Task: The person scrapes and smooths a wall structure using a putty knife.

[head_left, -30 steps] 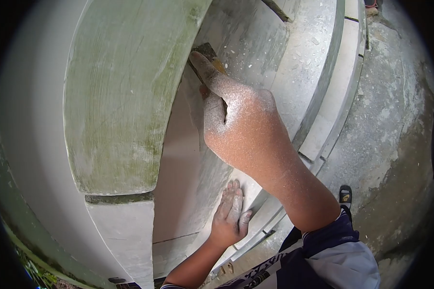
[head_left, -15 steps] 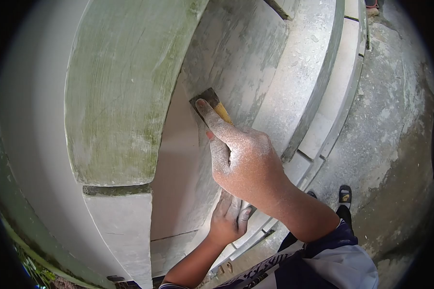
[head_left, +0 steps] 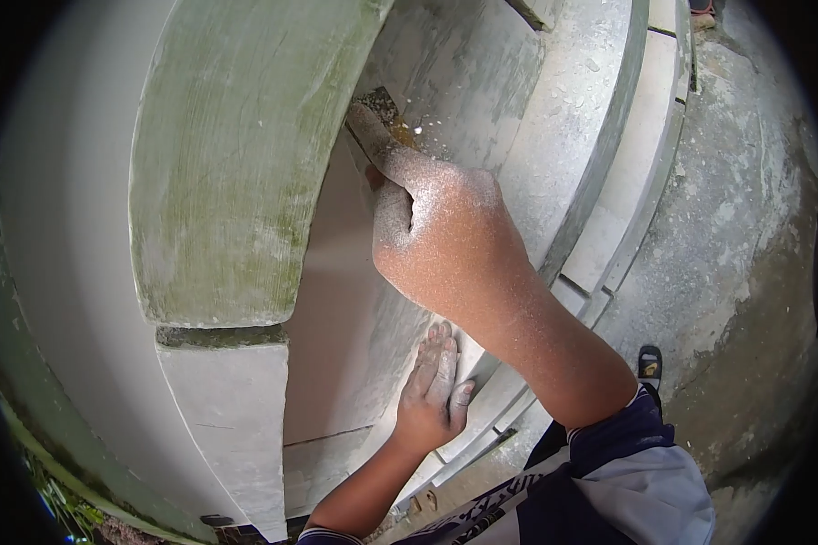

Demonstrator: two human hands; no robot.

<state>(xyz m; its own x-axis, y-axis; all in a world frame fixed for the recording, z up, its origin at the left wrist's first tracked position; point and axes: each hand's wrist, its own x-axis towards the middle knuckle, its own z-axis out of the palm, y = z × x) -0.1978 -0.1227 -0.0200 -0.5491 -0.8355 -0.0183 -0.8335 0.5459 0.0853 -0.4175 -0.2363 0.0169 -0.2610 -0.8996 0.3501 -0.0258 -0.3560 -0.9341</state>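
Observation:
My right hand (head_left: 445, 213), coated in pale dust, is wrapped round a scraper (head_left: 380, 102) with a dark, wide blade and a bit of yellow showing. The blade meets the streaky grey-white wall panel (head_left: 477, 77) near its left edge, and small white flakes scatter beside it. Most of the handle is hidden by my fingers. Lower down, my left hand (head_left: 430, 391) lies flat with fingers stretched out against the lower part of the panel, holding nothing. Its fingers are dusty as well.
A curved, green-stained pillar face (head_left: 227, 173) stands close on the left. To the right run stepped pale ledges (head_left: 577, 118), dusted with chips. Beyond them is a rough concrete floor (head_left: 700, 245), where a sandalled foot (head_left: 650, 363) shows.
My right hand has pushed the scraper up and slightly left along the panel, throwing up loose flakes. More of my left hand's fingers now show.

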